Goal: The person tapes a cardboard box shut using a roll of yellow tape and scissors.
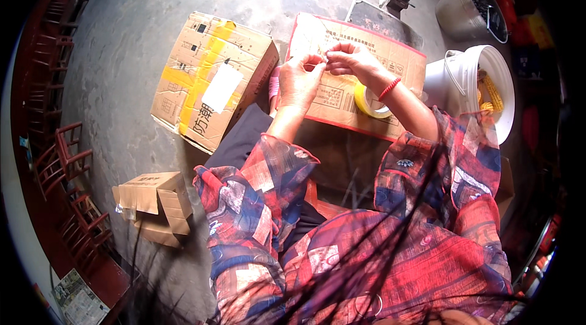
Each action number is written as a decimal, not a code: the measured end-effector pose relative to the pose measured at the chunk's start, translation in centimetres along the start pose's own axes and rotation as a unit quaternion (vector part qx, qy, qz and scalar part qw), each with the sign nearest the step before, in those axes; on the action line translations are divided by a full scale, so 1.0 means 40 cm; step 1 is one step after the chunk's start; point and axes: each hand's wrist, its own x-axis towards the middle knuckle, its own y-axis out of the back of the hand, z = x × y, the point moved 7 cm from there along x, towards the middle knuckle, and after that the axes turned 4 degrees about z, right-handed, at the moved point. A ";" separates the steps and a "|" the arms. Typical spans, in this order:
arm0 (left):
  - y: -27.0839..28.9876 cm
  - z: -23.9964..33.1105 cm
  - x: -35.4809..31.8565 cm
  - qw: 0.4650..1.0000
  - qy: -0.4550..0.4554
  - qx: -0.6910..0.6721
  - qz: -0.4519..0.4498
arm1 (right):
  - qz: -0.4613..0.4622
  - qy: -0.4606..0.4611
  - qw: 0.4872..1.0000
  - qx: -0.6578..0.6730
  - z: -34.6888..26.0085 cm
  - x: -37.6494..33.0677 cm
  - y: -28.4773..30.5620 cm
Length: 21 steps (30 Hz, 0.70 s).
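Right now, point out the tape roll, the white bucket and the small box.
tape roll [368, 102], head view, yellow outer edge.
white bucket [453, 83], head view, outer wall.
small box [155, 203], head view, open top flap.

Grey concrete floor [140, 32], taped carton [210, 80], small carton [155, 206], white bucket [473, 90]

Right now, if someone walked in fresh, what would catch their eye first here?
Probably the two hands, left hand and right hand, pinching something small together at centre, above a flat cardboard box with a red edge. A yellow tape roll lies on that box under the right wrist, and a white bucket with yellow contents stands at right.
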 end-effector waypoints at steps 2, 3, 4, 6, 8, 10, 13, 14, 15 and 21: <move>0.005 0.009 0.000 1.000 0.012 0.013 0.007 | -0.001 0.004 1.000 -0.012 0.005 0.008 -0.001; 0.006 0.012 0.000 1.000 0.018 0.018 0.010 | -0.001 0.008 1.000 -0.012 0.004 0.008 -0.002; 0.007 0.014 0.000 0.999 0.023 0.020 0.009 | -0.001 0.012 1.000 -0.012 0.003 0.009 -0.003; 0.005 0.016 0.003 0.999 0.034 0.021 0.006 | 0.002 0.021 1.000 -0.020 0.000 0.008 0.000; -0.005 0.023 0.009 0.998 0.019 0.067 -0.004 | 0.009 0.030 0.999 -0.036 -0.004 0.007 0.009; 0.018 0.010 0.007 0.994 0.012 0.111 0.001 | -0.011 0.042 0.998 -0.034 0.016 0.024 -0.023; 0.026 -0.015 0.010 0.995 0.026 0.096 -0.003 | -0.002 0.034 0.998 -0.055 0.028 0.029 -0.034; 0.007 -0.022 0.018 0.997 0.048 0.050 -0.017 | 0.018 0.027 0.997 -0.069 0.015 0.017 -0.016; 0.003 -0.038 0.021 0.997 0.074 0.013 -0.026 | 0.008 0.013 0.997 -0.078 0.014 0.013 -0.023; 0.001 -0.066 0.032 0.991 0.119 -0.035 -0.041 | -0.036 0.031 0.992 -0.117 0.020 0.028 -0.036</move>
